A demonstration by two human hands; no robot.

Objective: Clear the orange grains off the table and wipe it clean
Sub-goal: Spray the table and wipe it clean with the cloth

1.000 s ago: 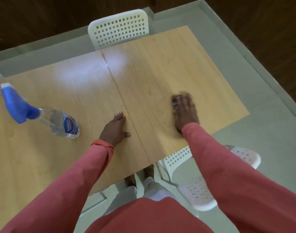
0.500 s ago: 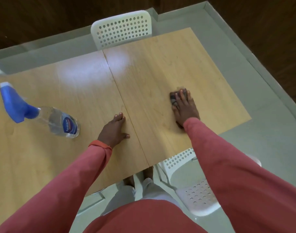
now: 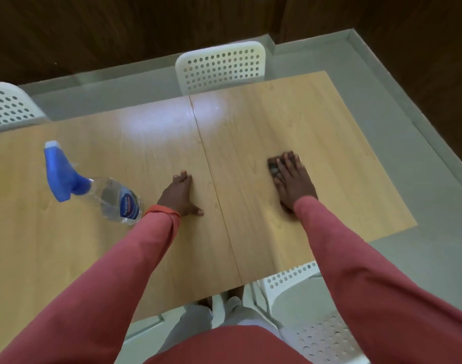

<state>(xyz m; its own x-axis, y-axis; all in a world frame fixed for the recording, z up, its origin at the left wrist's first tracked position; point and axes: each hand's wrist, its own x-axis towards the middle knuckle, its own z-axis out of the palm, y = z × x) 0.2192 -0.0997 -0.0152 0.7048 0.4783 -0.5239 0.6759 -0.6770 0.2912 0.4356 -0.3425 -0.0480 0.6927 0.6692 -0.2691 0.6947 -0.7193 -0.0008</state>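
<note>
1. Right hand (image 3: 294, 179) laid flat, fingers straight, pressing a dark cloth (image 3: 273, 165) onto the right half of the table (image 3: 342, 158); pressed rather than gripped, presumably for rubbing the surface.
2. Left hand (image 3: 181, 197) spread open on the wood just left of the centre seam, holding nothing; likely there to brace the body while leaning over.
3. Spray bottle (image 3: 93, 189) lying on its side at the left, near the left wrist, well apart from the cloth; probably parked within reach for another squirt.
4. No orange grains visible anywhere on the tabletop; clearing apparently finished, wiping stage under way.
5. White chairs (image 3: 220, 65) tucked around the edges.
</note>
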